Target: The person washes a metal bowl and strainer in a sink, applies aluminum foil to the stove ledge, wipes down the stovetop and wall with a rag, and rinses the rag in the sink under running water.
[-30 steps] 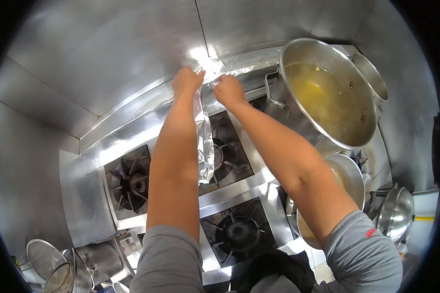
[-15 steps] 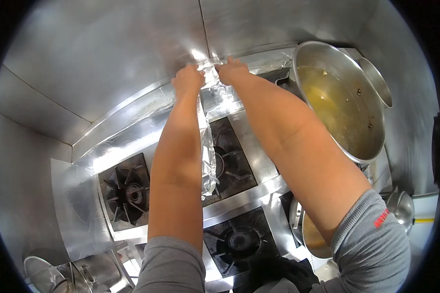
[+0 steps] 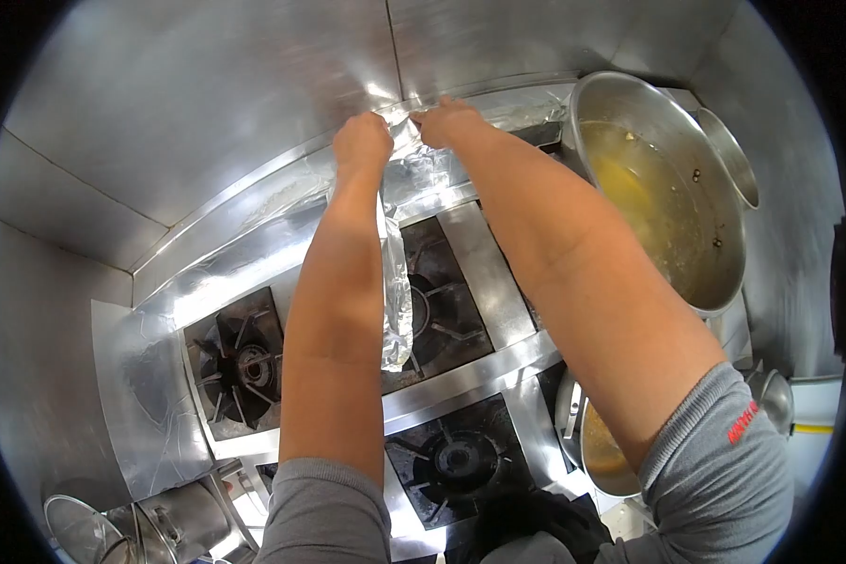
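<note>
Both arms stretch out over the stove to its back ledge, which is covered with shiny aluminium foil [image 3: 421,169]. My left hand [image 3: 361,143] is closed at the ledge, its curled fingers on the foil's edge. Just to the right, my right hand [image 3: 448,123] is also closed, with bent fingers gripping the foil near the back wall. A crumpled bright piece of foil shows between the hands. A loose foil strip [image 3: 398,301] hangs down beside my left forearm, over a burner. The fingertips are partly hidden.
A large metal pot [image 3: 731,235] of yellowish liquid stands at the right, close to my right arm. Burners with grates [image 3: 254,365] lie below my arms. A pan of brownish liquid [image 3: 606,456] sits at the lower right. Metal containers [image 3: 183,522] stand at the lower left.
The fingers of both hands have curled in more tightly at the foil. My right hand is slightly higher against the wall. The view has shifted a little.
</note>
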Tool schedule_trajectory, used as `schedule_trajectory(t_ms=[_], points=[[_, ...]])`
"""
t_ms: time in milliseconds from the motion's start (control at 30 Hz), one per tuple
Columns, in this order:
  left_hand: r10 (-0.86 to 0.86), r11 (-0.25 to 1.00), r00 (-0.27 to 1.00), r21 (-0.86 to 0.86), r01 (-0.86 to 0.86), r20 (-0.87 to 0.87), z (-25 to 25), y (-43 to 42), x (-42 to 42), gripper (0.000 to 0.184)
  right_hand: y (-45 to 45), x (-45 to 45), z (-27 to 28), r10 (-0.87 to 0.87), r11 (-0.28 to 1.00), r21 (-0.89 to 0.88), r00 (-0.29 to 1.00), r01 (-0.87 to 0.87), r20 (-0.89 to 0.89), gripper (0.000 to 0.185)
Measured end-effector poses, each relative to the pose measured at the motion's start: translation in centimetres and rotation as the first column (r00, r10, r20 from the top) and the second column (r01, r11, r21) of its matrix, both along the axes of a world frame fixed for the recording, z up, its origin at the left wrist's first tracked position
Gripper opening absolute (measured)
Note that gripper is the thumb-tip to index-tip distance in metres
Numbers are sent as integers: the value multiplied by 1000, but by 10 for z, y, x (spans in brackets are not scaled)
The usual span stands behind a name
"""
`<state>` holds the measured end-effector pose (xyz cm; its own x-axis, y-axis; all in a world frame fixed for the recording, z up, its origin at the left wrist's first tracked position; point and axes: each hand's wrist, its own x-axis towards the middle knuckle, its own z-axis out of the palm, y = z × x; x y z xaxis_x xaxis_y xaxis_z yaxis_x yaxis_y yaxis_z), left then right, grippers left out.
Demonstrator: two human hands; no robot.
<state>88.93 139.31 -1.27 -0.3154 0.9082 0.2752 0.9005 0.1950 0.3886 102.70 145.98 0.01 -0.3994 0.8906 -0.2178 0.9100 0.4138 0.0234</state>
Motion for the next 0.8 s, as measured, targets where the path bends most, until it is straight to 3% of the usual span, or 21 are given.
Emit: schedule_trajectory(t_ms=[200, 367, 800], points=[[20, 999, 998, -25, -21, -54, -4, 14, -1, 12, -14, 5, 12, -49, 999, -23, 998, 49, -26, 53], [-71, 991, 995, 105, 79, -73, -1, 6, 2, 14, -11, 2, 6, -55, 998, 25, 998, 55, 14, 48], [-106, 977, 987, 170, 125, -119, -11, -16, 17, 17, -13, 9, 9, -43, 999, -6, 999, 44, 11, 50]])
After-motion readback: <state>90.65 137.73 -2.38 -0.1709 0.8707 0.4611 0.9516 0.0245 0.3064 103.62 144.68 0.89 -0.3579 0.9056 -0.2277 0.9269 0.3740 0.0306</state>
